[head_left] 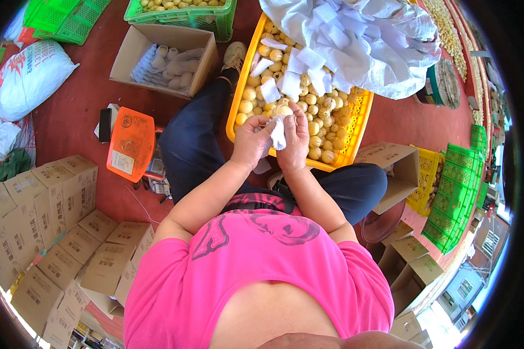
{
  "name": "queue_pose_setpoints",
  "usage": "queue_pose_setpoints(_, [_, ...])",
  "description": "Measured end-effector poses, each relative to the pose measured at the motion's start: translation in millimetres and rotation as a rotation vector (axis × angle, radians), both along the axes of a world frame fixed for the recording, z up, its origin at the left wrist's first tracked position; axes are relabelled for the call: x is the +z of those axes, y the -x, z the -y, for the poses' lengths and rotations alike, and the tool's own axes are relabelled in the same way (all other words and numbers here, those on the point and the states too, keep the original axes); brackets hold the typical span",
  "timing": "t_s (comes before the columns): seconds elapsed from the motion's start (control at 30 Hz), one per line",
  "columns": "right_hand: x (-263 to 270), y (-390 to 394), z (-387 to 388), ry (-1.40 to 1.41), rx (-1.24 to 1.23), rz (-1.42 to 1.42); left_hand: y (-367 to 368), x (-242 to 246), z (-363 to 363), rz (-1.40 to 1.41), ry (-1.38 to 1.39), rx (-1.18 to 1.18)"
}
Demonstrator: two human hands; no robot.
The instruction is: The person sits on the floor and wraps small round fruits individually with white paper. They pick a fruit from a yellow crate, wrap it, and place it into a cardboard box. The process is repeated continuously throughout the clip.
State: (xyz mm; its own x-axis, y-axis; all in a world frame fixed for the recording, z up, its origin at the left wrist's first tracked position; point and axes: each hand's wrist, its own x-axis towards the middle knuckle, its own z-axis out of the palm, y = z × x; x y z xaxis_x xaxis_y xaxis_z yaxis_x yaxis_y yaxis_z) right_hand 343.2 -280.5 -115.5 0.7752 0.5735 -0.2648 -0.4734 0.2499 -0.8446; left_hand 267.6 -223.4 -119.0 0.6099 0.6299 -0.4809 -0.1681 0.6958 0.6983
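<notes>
Above the near edge of an orange plastic crate point(361, 131), both of my hands come together around one pale yellow fruit point(282, 111), likely a pepino melon. A white foam net sleeve point(278, 133) hangs bunched under it. My left hand point(254, 138) pinches the sleeve from the left side. On the other side, the fingers of my right hand point(296, 138) curl against the fruit and the sleeve. Many striped yellow fruits point(321, 126) fill the crate. Loose foam sleeves point(293, 78) lie over them, beside a large white woven sack point(388, 52) spilling more.
A cardboard box point(126, 65) at the upper left holds sleeved fruits. Behind it stands a green crate point(222, 24) of fruit. An orange lidded case point(133, 139) lies left of my knee. Stacked cartons point(61, 205) fill the lower left; an open carton point(393, 174) stands right of my leg.
</notes>
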Motion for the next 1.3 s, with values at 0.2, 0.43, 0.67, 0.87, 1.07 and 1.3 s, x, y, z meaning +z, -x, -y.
queue_pose_setpoints(0.2, [7.6,-12.1,8.5,0.131,0.119,-0.117,4.1,-2.4,1.8,-0.022,-0.306,0.063])
queue_pose_setpoints(0.43, [0.5,-24.1,14.7,0.065,0.294,-0.138,8.7,2.9,3.5,0.0,0.08,-0.007])
queue_pose_setpoints(0.67, [-10.3,-23.7,-11.0,0.163,0.369,0.078,14.5,-15.6,-17.5,0.028,0.317,-0.063])
queue_pose_setpoints(0.87, [-41.7,-64.6,-73.7,0.765,0.353,1.519,42.2,-11.1,-102.4,-0.052,-0.134,0.286])
queue_pose_setpoints(1.07, [-63.5,-102.6,-61.0,0.789,0.551,1.442,56.8,14.2,-218.4,-0.65,-0.999,0.545])
queue_pose_setpoints(1.3, [-23.6,-54.1,1.5,0.177,0.261,0.004,-0.7,-2.9,-99.2,-0.3,-0.853,-0.532])
